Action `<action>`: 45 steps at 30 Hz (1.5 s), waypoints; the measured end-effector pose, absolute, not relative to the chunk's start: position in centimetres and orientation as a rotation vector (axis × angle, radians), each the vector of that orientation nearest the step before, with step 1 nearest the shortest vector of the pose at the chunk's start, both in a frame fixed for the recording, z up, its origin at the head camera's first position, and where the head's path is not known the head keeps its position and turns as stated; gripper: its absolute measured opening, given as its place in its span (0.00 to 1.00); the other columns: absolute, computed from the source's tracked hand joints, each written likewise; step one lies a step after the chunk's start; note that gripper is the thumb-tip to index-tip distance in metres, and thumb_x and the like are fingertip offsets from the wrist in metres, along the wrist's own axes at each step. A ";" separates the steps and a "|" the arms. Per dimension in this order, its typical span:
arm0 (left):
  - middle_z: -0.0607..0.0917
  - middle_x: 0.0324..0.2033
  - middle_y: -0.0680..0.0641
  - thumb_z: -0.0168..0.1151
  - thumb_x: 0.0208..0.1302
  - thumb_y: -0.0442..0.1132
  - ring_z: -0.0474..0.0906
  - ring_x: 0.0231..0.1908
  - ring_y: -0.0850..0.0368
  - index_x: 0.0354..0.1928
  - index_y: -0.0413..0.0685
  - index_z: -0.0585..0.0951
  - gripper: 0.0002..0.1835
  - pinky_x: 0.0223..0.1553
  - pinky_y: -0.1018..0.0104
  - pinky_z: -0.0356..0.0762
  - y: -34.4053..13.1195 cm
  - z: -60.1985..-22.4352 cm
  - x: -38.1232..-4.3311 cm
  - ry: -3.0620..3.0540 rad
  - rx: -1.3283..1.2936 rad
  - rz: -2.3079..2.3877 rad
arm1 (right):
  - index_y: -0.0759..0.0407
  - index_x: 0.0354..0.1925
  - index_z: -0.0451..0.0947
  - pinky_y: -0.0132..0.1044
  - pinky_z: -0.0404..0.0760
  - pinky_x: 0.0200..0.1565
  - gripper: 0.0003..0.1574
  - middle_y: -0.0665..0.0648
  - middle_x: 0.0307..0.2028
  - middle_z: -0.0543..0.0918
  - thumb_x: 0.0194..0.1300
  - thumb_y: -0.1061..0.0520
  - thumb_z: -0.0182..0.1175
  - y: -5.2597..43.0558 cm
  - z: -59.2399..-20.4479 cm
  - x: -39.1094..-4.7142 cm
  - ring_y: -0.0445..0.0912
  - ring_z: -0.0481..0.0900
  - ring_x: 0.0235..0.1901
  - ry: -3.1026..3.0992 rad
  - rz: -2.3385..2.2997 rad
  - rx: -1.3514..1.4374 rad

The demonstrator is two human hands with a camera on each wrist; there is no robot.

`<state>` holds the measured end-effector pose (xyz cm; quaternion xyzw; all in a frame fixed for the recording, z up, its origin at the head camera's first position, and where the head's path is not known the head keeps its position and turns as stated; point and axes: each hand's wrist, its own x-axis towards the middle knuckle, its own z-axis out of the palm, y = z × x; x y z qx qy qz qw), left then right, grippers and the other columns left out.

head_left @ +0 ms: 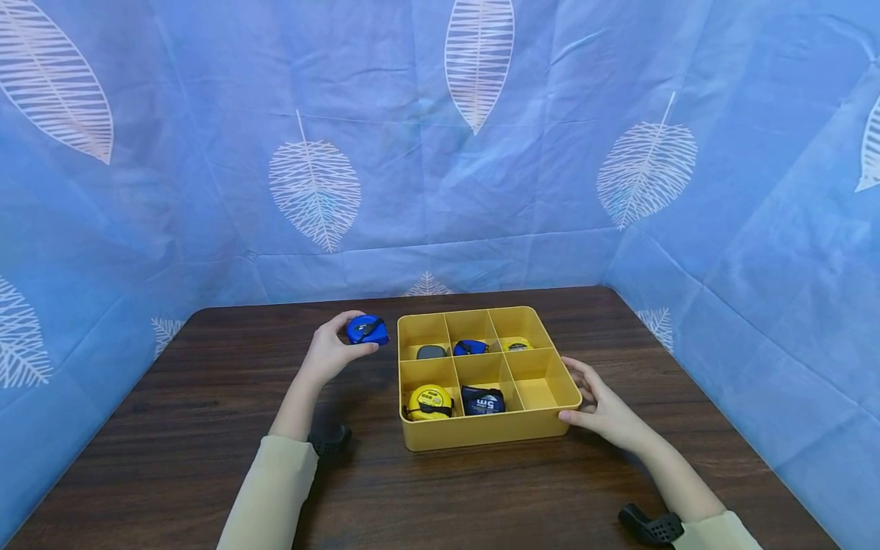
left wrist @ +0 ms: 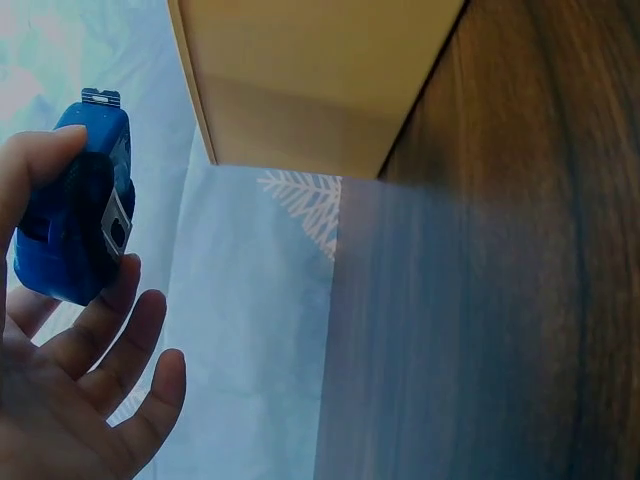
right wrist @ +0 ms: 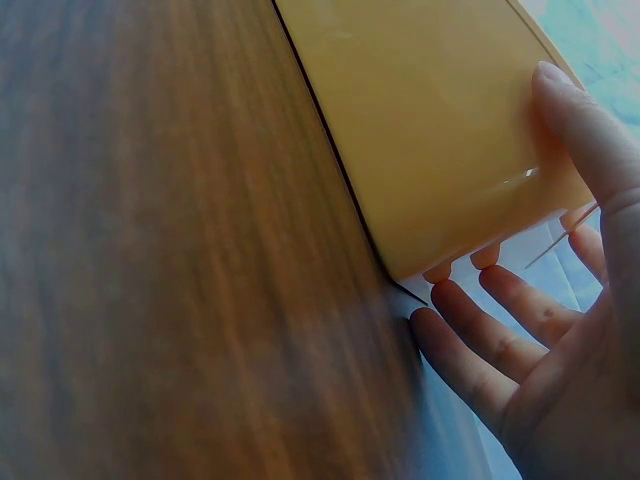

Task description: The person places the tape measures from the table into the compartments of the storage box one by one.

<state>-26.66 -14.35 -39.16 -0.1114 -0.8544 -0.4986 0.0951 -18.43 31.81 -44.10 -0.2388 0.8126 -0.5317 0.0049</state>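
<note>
My left hand [head_left: 332,350] pinches a blue tape measure [head_left: 367,330] between thumb and fingers, above the table and left of a yellow divided box [head_left: 484,439]. In the left wrist view, the metal end hook of the tape measure [left wrist: 85,215] shows at its top. My right hand [head_left: 605,409] holds the box's front right corner, thumb on the front wall and fingertips against the right side. Inside the front compartments are a yellow tape measure [head_left: 430,402] and a dark blue one [head_left: 483,400]. Behind them sit a grey rounded item [head_left: 431,352], another blue tape measure [head_left: 470,347] and a partly hidden yellow item [head_left: 518,346].
The box stands on a dark wood-grain table [head_left: 440,496]. A blue cloth with white leaf prints [head_left: 385,191] hangs behind the table and along both sides. Black wrist straps [head_left: 649,525] show at both forearms.
</note>
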 end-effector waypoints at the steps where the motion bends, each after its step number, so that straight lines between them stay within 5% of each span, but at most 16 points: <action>1: 0.78 0.50 0.42 0.75 0.52 0.46 0.73 0.45 0.46 0.59 0.51 0.74 0.32 0.42 0.54 0.79 -14.3 -39.1 -26.6 -2.532 -0.333 -1.476 | 0.58 0.74 0.43 0.39 0.80 0.42 0.51 0.72 0.61 0.63 0.63 0.65 0.62 31.8 -44.1 -18.4 0.65 0.71 0.53 2.543 -1.667 -0.750; 45: 0.79 0.47 0.47 0.76 0.49 0.44 0.76 0.40 0.48 0.58 0.52 0.74 0.32 0.37 0.58 0.80 -9.8 -36.6 -23.7 -2.479 -0.474 -1.554 | 0.56 0.74 0.43 0.38 0.80 0.42 0.51 0.71 0.61 0.64 0.63 0.64 0.63 31.8 -44.1 -18.4 0.63 0.72 0.53 2.569 -1.641 -0.730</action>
